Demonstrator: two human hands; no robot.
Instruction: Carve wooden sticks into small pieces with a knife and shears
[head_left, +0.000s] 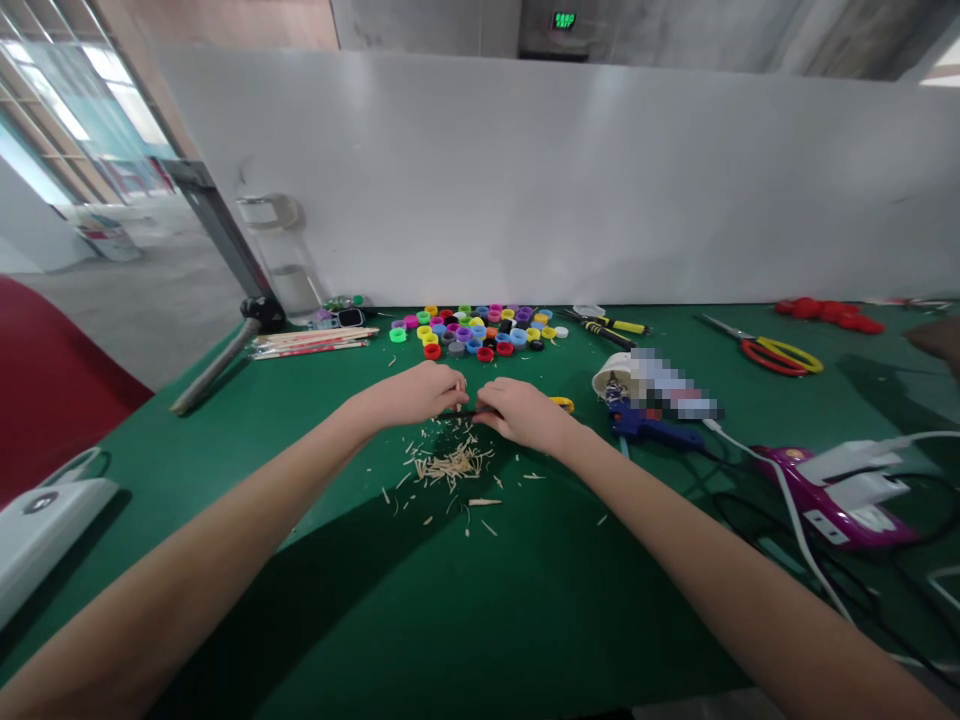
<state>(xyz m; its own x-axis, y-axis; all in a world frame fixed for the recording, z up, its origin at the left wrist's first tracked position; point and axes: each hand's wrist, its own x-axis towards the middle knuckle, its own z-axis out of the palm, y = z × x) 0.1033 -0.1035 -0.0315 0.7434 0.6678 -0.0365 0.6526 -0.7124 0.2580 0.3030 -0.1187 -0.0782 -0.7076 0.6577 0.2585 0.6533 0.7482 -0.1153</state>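
The left hand [429, 391] was held with its fingertips drawn together, and what appeared to be a pale piece [457, 393] was pinched between them, though it was mostly hidden. By the right hand [521, 412], just beside it, a dark strip [455, 413] was gripped in curled fingers; its far end was covered, and a yellow item [562, 404] was seen just beyond the knuckles. Both hands were held over the middle of the green bench [450, 630], where shavings [451, 463] were heaped beneath them and scattered around. A larger sliver [484, 502] was left lying nearer the person. Beyond the hands, caps [486, 354] of many colours were spread in a loose cluster. To their left, sticks [315, 343] were laid in a bundle near a watch [350, 318]; to their right, pliers [609, 334] were set down. Farther right, a white tub [602, 379] was tipped on its side, with a blue glue gun [656, 429] placed just in front, and scissors [780, 353] were laid near some red objects [829, 314]. White plugs [851, 472] were fitted in a magenta power strip [795, 485], among tangled cables. At the far left, a white box [49, 530] was placed, and the bench was backed by a white panel [562, 180].
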